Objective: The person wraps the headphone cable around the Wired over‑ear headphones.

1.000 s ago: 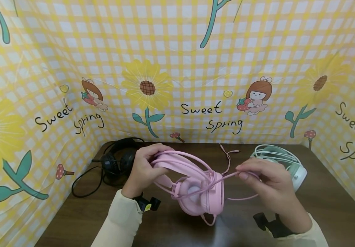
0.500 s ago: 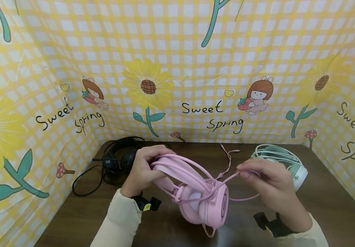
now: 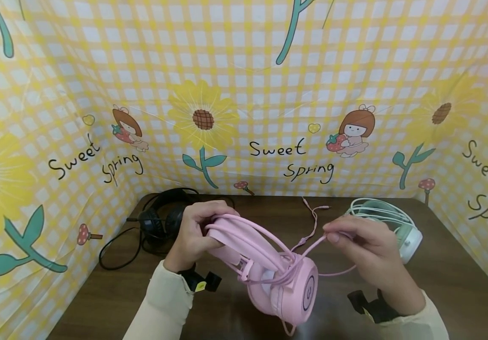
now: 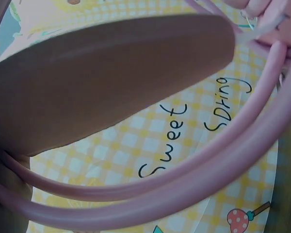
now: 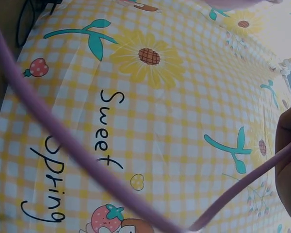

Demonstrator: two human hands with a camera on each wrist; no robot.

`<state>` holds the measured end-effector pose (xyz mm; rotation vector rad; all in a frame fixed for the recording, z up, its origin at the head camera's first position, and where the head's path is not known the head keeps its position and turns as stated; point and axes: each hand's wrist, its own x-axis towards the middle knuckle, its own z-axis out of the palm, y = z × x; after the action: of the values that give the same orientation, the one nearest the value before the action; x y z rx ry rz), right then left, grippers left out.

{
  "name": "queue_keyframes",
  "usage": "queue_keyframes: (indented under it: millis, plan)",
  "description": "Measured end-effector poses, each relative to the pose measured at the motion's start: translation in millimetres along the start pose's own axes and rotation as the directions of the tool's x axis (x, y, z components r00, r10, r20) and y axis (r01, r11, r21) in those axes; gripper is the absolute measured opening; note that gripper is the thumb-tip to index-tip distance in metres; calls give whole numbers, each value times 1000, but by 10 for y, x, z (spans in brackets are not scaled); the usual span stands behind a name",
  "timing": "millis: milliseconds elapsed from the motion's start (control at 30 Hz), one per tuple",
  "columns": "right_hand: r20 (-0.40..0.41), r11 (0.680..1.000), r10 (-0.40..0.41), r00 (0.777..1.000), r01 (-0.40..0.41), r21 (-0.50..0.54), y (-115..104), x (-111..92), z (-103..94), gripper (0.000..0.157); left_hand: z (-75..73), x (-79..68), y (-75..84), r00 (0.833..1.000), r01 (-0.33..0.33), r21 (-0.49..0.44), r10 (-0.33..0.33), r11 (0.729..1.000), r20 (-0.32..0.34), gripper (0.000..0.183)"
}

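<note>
The pink headset (image 3: 284, 300) my left hand (image 3: 195, 233) grips just dipped, but the cord (image 3: 314, 244) my right hand (image 3: 371, 250) pinches seems still looped.

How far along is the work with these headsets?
Apparently done: the green headset, its pale cable looped. In hand: the pink headset, gripped by the left hand; the right hand pinches the pink cable. Perhaps left: the pink plugs, loose on the table, and the black headset, its cord trailing.

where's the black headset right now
In the head view, the black headset lies at the back left of the dark table, just beyond the left hand, which grips the pink headset.
</note>
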<state>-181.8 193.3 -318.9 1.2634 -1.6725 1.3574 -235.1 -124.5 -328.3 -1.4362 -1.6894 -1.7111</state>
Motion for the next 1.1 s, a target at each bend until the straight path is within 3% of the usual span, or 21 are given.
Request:
queue_keyframes:
  millis: [167, 267, 400, 667, 933, 1100]
  plan:
    - [-18, 987, 115, 993, -117, -111, 60, -77, -26, 10, 25, 10, 53, 1000, -8, -24, 8, 1000, -11, 31]
    - [-21, 983, 145, 989, -146, -108, 99, -99, -28, 11, 35, 20, 78, 1000, -26, -45, 25, 999, -14, 26]
    - [-22, 986, 148, 989, -150, -78, 134, -112, -27, 11, 48, 34, 91, 999, -52, -76, 52, 996, -7, 24]
    - [-20, 981, 149, 989, -150, -120, 141, -88, -13, 7, 73, 53, 105, 996, -89, -122, 91, 989, 13, 28]
    - [-11, 983, 141, 990, -141, -113, 144, -83, -8, 6, 77, 62, 118, 994, -102, -139, 106, 985, 19, 28]
    - [25, 979, 182, 983, -178, -102, 227, -134, -8, 7, 82, 54, 124, 995, -95, -164, 97, 982, -1, 29]
